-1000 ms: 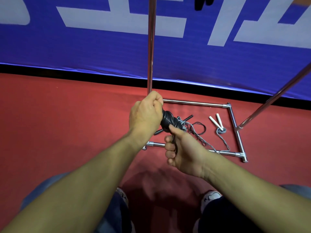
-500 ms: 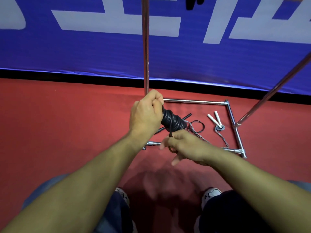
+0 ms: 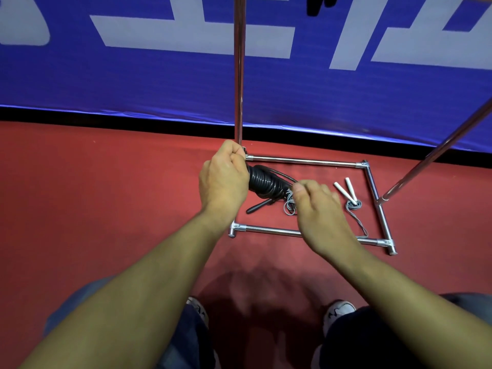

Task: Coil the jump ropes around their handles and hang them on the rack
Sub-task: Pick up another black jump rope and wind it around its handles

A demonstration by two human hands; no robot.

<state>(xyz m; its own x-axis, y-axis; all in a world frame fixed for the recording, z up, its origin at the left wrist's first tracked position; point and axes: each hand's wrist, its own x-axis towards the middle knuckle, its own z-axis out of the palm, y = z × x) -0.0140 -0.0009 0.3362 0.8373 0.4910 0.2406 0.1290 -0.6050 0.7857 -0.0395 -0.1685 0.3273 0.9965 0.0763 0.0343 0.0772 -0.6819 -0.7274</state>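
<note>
Rope, black and wound in tight turns, forms a fat coil [image 3: 267, 183] between the two hands, near the middle of the view. The left hand [image 3: 223, 179] grips the coil's left end in a closed fist, at nine o'clock of the coil; the right hand [image 3: 318, 206] sits at about four o'clock of it, thumb and fingers pinching the black strand that leaves the coil's top. Under the hands lies the rack [image 3: 303, 162] base – a chrome rectangle on the red floor [image 3: 106, 198]. Inside it, a black handle [image 3: 257, 207] lies at six o'clock of the coil, and a grey rope with white handles [image 3: 346, 189] rests at three o'clock – just beyond the right hand.
</note>
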